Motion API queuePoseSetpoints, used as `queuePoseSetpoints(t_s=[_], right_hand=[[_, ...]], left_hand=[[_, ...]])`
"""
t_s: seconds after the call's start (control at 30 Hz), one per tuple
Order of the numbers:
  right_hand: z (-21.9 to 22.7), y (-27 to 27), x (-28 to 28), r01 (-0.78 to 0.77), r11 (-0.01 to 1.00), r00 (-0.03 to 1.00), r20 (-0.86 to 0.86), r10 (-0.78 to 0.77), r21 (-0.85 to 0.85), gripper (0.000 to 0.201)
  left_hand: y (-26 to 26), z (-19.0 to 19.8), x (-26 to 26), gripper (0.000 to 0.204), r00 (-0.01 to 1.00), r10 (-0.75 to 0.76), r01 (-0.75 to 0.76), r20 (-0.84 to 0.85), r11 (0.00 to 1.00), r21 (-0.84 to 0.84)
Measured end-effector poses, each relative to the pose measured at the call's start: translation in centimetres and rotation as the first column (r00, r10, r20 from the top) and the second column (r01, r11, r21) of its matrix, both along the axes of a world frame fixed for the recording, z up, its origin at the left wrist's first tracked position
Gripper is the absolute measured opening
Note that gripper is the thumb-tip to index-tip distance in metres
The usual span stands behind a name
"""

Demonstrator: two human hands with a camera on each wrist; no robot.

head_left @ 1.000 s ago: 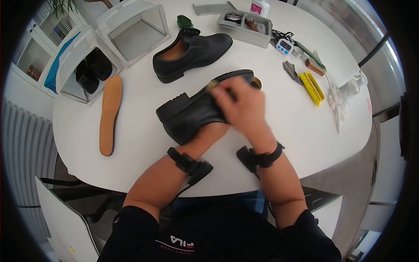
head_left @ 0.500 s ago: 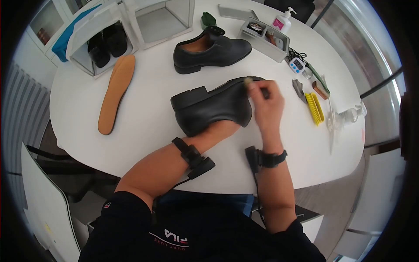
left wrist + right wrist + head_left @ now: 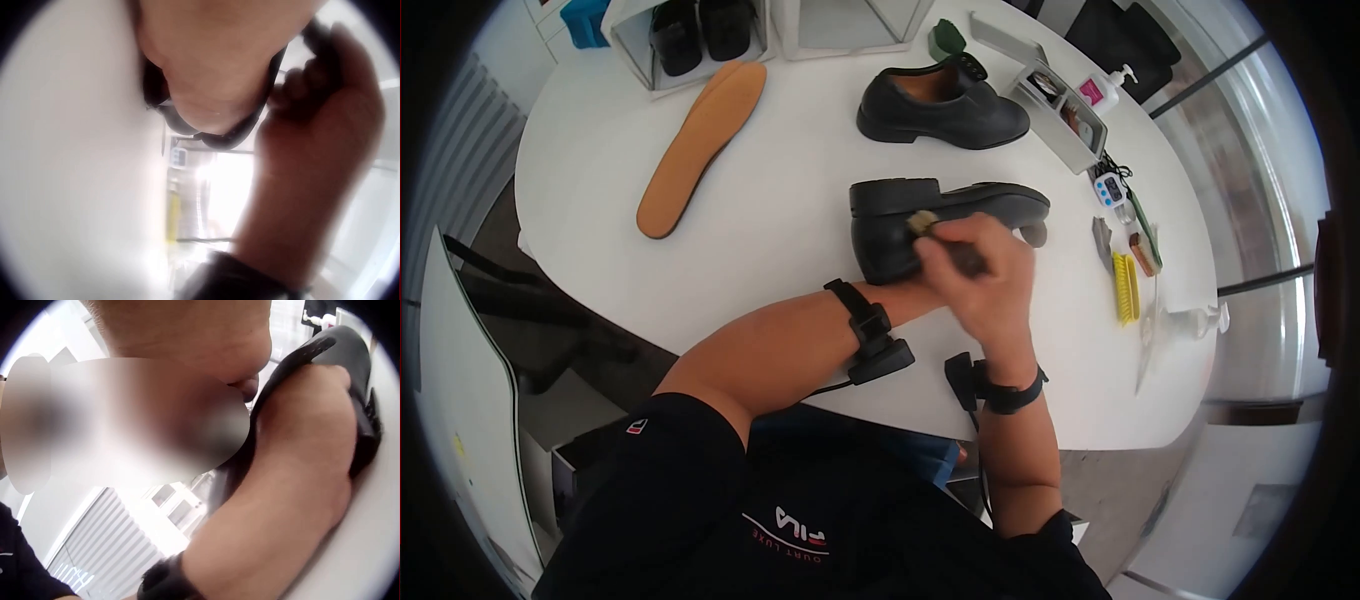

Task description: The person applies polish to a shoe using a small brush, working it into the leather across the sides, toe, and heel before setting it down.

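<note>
A black leather shoe (image 3: 880,240) lies on its side, its sole turned toward the far side of the table. My left hand (image 3: 212,94) reaches into its opening, so the fingers are hidden inside; in the head view only the wrist and forearm show below the shoe. My right hand (image 3: 990,270) pinches a small dark-handled brush (image 3: 922,222) with pale bristles. Its bristle end is at the upper near the heel, just below the sole edge. Behind stands the matching black shoe (image 3: 940,110), upright and without laces.
Tan insoles (image 3: 700,150) lie to the left. At the back are a clear-sided shoe box (image 3: 635,50) with dark shoes and a green brush (image 3: 946,40). To the right are a grey tray (image 3: 1070,140), timer (image 3: 1110,189), yellow brush (image 3: 1126,290) and pump bottle (image 3: 1102,92).
My right hand has moved the brush from the forepart back toward the heel. The shoe has turned a little, its sole edge now more level. The head view has shifted.
</note>
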State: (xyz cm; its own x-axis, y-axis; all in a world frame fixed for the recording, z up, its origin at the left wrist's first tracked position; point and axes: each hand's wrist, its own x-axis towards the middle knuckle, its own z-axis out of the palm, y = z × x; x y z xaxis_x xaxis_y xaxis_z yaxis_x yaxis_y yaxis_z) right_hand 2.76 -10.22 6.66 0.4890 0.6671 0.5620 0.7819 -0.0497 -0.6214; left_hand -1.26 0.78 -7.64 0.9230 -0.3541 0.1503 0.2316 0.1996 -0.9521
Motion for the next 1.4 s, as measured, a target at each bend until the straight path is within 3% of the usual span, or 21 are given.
queuePoseSetpoints(t_s=[0.1, 0.17, 0.27, 0.33, 0.37, 0.4, 0.57, 0.7, 0.8, 0.87, 1.0, 1.03, 1.1, 1.2, 1.23, 1.3, 1.4], right_hand=[[1.1, 1.3, -0.6, -0.11, 0.992, 0.991, 0.064, 0.114, -0.065, 0.017], [1.9, 1.5, -0.2, 0.153, 0.981, 0.987, -0.028, -0.157, -0.122, 0.018], [2.9, 2.1, 0.4, 0.31, 0.928, 0.918, -0.189, -0.349, -0.208, 0.015], [2.6, 2.8, -1.0, 0.154, 0.979, 0.988, -0.005, -0.156, -0.131, 0.014], [1.7, 3.5, -1.4, 0.084, 0.99, 0.996, -0.021, -0.087, -0.117, 0.015], [1.6, 4.0, -1.9, 0.091, 0.991, 0.985, 0.153, -0.076, -0.094, 0.02], [1.5, 5.3, -1.6, 0.088, 0.991, 0.996, 0.014, -0.087, -0.097, 0.03], [1.5, 5.4, -2.4, 0.132, 0.98, 0.991, 0.009, -0.132, -0.146, 0.027], [1.0, 4.6, -3.1, 0.123, 0.974, 0.991, 0.081, -0.11, -0.19, 0.022], [0.5, 3.5, -3.3, 0.023, 0.984, 0.97, 0.242, 0.021, -0.176, 0.019], [-1.1, 0.2, 0.2, 0.425, 0.9, 0.902, 0.132, -0.412, -0.099, 0.021], [-1.1, 0.3, -0.2, 0.427, 0.899, 0.901, 0.133, -0.413, -0.101, 0.021], [-1.0, 0.7, -1.7, 0.375, 0.922, 0.927, 0.028, -0.374, -0.094, 0.022], [-1.2, 2.4, -4.5, 0.082, 0.98, 0.966, 0.256, -0.033, -0.184, 0.019], [-1.2, 2.3, -4.2, 0.082, 0.98, 0.966, 0.257, -0.033, -0.182, 0.019], [-1.3, 1.6, -3.0, 0.144, 0.982, 0.949, 0.297, -0.103, -0.118, 0.019], [-1.5, -0.6, 0.5, 0.468, 0.881, 0.86, 0.266, -0.435, -0.073, 0.019]], left_hand=[[0.5, -0.3, -0.4, 0.038, 0.999, 0.035, -0.034, 0.015, 0.997, -0.063], [-0.6, 0.1, 1.3, 0.037, 0.998, 0.06, -0.057, 0.025, 0.993, -0.105], [-1.7, 0.6, 2.8, 0.037, 0.996, 0.082, -0.075, 0.037, 0.982, -0.173], [-0.6, -0.3, 1.0, 0.037, 0.996, 0.083, -0.072, 0.045, 0.975, -0.21], [-0.5, -0.5, 0.6, 0.037, 0.996, 0.081, -0.068, 0.048, 0.972, -0.224], [-0.4, -0.5, 0.6, 0.037, 0.995, 0.079, -0.065, 0.053, 0.969, -0.237], [-1.0, -0.6, 0.9, 0.036, 0.993, 0.097, -0.068, 0.073, 0.944, -0.323], [-1.2, -0.7, 1.0, 0.036, 0.99, 0.106, -0.064, 0.089, 0.92, -0.387], [-1.1, -1.0, 0.4, 0.036, 0.989, 0.11, -0.058, 0.097, 0.9, -0.433], [-0.9, -1.1, 0.3, 0.036, 0.989, 0.109, -0.051, 0.1, 0.886, -0.461], [-1.1, -1.0, 0.8, 0.035, 0.986, 0.131, -0.056, 0.107, 0.848, -0.528], [-1.4, -0.6, 1.6, 0.035, 0.986, 0.13, -0.051, 0.108, 0.84, -0.54], [-0.9, -1.1, 0.6, 0.035, 0.986, 0.12, -0.037, 0.114, 0.83, -0.557], [-0.3, -2.1, -2.2, 0.035, 0.987, 0.102, -0.013, 0.121, 0.814, -0.58], [-0.4, -2.1, -2.3, 0.035, 0.987, 0.102, -0.009, 0.124, 0.808, -0.589], [-0.5, -1.3, -0.1, 0.035, 0.985, 0.115, -0.014, 0.125, 0.789, -0.614], [-1.9, -0.6, 1.4, 0.035, 0.982, 0.136, -0.018, 0.129, 0.754, -0.657]])
